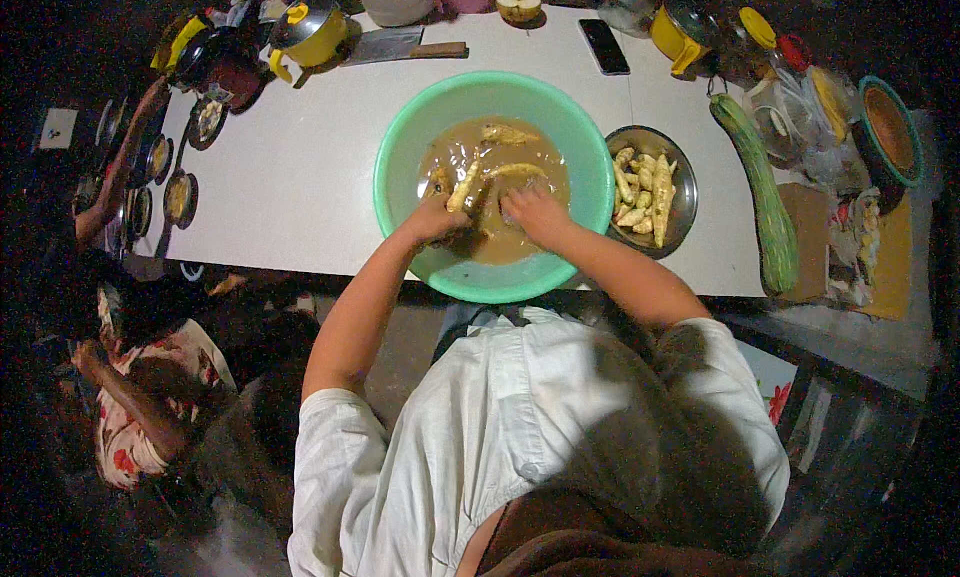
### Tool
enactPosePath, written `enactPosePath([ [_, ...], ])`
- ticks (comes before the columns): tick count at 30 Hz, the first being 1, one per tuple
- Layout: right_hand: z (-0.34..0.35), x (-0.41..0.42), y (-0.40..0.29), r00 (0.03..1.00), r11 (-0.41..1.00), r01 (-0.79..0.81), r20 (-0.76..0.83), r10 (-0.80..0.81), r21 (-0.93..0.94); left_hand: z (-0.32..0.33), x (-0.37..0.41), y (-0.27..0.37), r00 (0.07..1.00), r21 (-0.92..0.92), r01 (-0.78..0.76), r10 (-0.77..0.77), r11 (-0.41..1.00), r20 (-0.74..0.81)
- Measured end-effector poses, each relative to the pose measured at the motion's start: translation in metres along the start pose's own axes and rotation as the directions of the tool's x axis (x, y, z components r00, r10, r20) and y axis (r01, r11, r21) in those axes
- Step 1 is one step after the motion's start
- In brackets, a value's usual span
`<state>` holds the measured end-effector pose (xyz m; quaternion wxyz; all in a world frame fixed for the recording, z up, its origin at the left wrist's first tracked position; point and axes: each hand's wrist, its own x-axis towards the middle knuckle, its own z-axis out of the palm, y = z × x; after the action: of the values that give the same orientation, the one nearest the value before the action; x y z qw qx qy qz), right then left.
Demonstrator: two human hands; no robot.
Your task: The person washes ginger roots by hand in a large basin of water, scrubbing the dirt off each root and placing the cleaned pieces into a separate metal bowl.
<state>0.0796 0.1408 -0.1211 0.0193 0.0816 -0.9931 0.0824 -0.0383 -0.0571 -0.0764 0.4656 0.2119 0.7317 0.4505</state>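
A green plastic basin (397,141) holds murky brown water (487,235) in front of me. My left hand (437,218) grips a pale, tapered root (466,184), its tip pointing up and away from me. In the brown water lies my right hand (536,213), fingers partly under the surface; whether they hold anything is hidden. Just beyond its fingertips floats a curved yellowish root (517,170). Another root (508,133) lies near the basin's far side. Right beside the basin, a metal bowl (681,217) contains several pale roots (643,190).
A long green gourd (757,194) lies at the table's right. Along the back are a cleaver (386,45), a halved fruit (519,5), a smartphone (604,46) and yellow pots (311,40). Small dishes (180,198) line the left, where another person's arm (120,168) reaches in.
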Motion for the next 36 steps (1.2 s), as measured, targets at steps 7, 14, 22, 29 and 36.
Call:
enactPosePath([
  [7, -0.045, 0.028, -0.010, 0.932, 0.771, -0.275, -0.037, 0.360, 0.574, 0.000, -0.009, 0.031, 0.925, -0.332, 0.359, -0.287, 0.872, 0.248],
  [14, -0.067, 0.031, -0.033, 0.963, 0.972, 0.192, -0.216, -0.161, 0.132, 0.005, -0.004, 0.055, 0.787, -0.292, 0.451, -0.221, 0.843, 0.577],
  [22, -0.072, 0.047, -0.035, 0.932, 0.947, -0.237, 0.327, 0.158, 0.218, 0.028, 0.002, 0.058, 0.996, 0.895, -0.083, 0.002, 0.438, 0.092],
  [29, -0.071, 0.032, -0.022, 0.700, -0.247, -0.714, 0.677, -0.228, 0.655, 0.009, -0.004, 0.071, 0.721, 0.964, -0.249, 0.646, -0.096, 0.250],
  [36, -0.072, 0.021, -0.036, 0.766, -0.550, -0.504, 0.639, 0.070, 0.666, 0.010, -0.008, 0.070, 0.965, -0.036, -0.054, 0.043, 0.998, -0.257],
])
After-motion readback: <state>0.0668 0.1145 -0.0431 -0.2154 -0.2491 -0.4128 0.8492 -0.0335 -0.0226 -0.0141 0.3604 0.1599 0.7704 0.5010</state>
